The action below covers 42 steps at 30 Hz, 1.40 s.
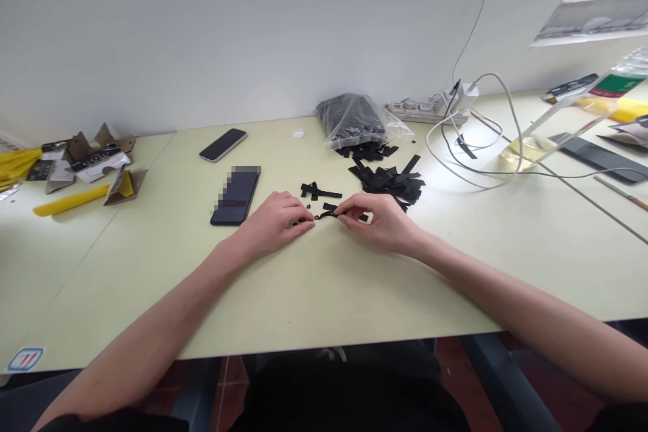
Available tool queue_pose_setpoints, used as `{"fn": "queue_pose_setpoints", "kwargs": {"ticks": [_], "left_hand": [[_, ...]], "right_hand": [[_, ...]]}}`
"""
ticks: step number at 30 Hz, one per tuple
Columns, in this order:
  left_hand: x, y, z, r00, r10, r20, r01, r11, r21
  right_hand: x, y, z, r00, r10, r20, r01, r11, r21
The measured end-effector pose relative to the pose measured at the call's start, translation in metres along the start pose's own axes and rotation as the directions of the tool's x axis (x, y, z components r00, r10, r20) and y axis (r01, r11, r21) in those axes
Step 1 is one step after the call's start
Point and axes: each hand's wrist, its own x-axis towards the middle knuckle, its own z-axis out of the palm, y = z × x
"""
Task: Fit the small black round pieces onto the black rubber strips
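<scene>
My right hand (377,219) pinches a short black strip (328,214) between thumb and fingertips, just above the table. Close to the strip's free end, my left hand (281,219) has its thumb and forefinger pressed together around something small and black, mostly hidden by the fingers. A tiny black ring (317,217) shows between the two hands. Just beyond them lie a few loose black strips (322,192) and a small black piece (308,206). Behind my right hand spreads a heap of black strips (389,179).
A clear plastic bag (354,120) of black pieces sits near the wall. Two phones (235,196) lie at the left, beside yellow-handled items and torn cardboard (101,158). To the right are a power strip (428,111), looping cables and a bottle (536,148) with yellowish liquid.
</scene>
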Motion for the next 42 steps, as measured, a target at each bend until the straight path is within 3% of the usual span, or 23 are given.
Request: {"fn": "queue_pose_setpoints", "kwargs": {"ticks": [7,12,15,18,26,36,42], "left_hand": [[0.001,0.000,0.003,1.000,0.016,-0.013,-0.016,1.000,0.001],[0.002,0.009,0.008,0.959,-0.227,-0.171,0.184,0.954,-0.236],[0.003,0.017,0.011,0.935,-0.313,-0.168,0.229,0.893,-0.387],[0.003,0.024,0.013,0.941,-0.316,-0.119,0.227,0.854,-0.469],[0.004,0.030,0.015,0.940,-0.342,-0.025,0.264,0.768,-0.584],[0.004,0.033,0.013,0.948,-0.317,-0.016,0.243,0.755,-0.609],[0.005,0.032,0.014,0.930,-0.367,-0.015,0.284,0.745,-0.603]], "right_hand": [[0.000,0.001,0.002,1.000,0.027,0.007,-0.027,0.998,0.059],[-0.004,-0.005,0.004,0.988,-0.138,0.066,0.136,0.990,0.031],[-0.005,-0.010,0.006,0.962,-0.255,0.101,0.258,0.966,-0.022],[-0.006,-0.012,0.007,0.956,-0.283,0.072,0.287,0.957,-0.050],[-0.004,-0.010,0.009,0.976,-0.215,-0.033,0.214,0.977,-0.020],[-0.004,-0.008,0.012,0.997,-0.026,-0.076,0.028,0.999,0.022],[-0.003,-0.002,0.014,0.995,0.098,-0.002,-0.097,0.985,0.141]]}}
